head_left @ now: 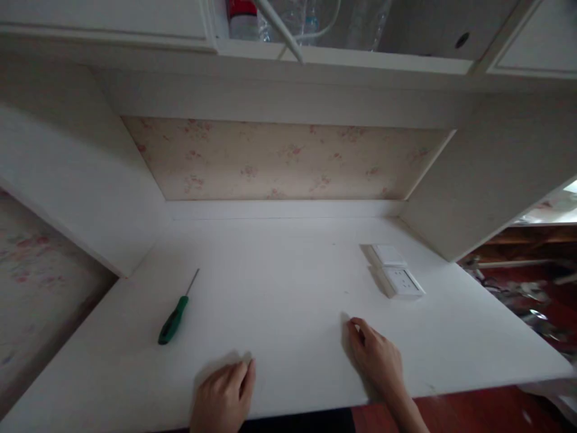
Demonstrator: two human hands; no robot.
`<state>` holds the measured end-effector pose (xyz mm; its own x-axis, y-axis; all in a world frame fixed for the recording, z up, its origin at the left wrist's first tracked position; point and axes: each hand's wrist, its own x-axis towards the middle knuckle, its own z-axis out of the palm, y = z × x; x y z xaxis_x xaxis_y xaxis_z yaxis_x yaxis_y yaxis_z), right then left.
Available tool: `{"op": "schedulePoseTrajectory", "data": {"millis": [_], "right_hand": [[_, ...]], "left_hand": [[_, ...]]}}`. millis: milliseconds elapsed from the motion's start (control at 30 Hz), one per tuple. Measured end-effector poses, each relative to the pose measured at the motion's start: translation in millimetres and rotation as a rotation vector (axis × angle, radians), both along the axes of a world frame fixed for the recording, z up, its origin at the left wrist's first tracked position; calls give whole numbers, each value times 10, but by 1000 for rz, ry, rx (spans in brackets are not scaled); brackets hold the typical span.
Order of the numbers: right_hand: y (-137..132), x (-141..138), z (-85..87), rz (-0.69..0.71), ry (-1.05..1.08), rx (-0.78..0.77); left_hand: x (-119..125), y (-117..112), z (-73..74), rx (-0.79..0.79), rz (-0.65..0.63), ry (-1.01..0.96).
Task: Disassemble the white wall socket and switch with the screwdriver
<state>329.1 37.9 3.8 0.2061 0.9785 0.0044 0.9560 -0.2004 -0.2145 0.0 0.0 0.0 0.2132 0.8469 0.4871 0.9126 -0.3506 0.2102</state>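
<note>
My left hand rests on the white desk near its front edge, fingers curled loosely downward, holding nothing that I can see. My right hand lies on the desk a little farther in, fingers bent against the surface, also with nothing in it. A green-handled screwdriver lies on the desk to the left of my left hand, its shaft pointing away from me. Two white wall-socket plates lie side by side beyond my right hand, toward the back right.
The desk sits in a recess with white side panels and a floral-papered back wall. A shelf overhead holds a red-capped container and clear plastic bottles. At the right, beyond the desk's edge, clutter lies on a dark red floor.
</note>
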Motion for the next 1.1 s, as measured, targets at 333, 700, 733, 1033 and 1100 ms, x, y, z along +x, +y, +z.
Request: {"op": "schedulePoseTrajectory", "data": {"millis": [333,700,733,1033,1100], "right_hand": [[-1,-6,14,5,6,-3],[2,-15,35,-3,17,-33],[1,-11,29,-2,17,-29],[5,7,-29,2,11,16],[6,2,-24,-2,13,10]], "left_hand": [[-7,-5,3,7,-9,-13],[-14,-4,-38,15,3,-9],[-13,-3,-38,13,1,-7],[-4,9,-15,14,-2,-2],[-4,7,-14,18,1,-2]]}}
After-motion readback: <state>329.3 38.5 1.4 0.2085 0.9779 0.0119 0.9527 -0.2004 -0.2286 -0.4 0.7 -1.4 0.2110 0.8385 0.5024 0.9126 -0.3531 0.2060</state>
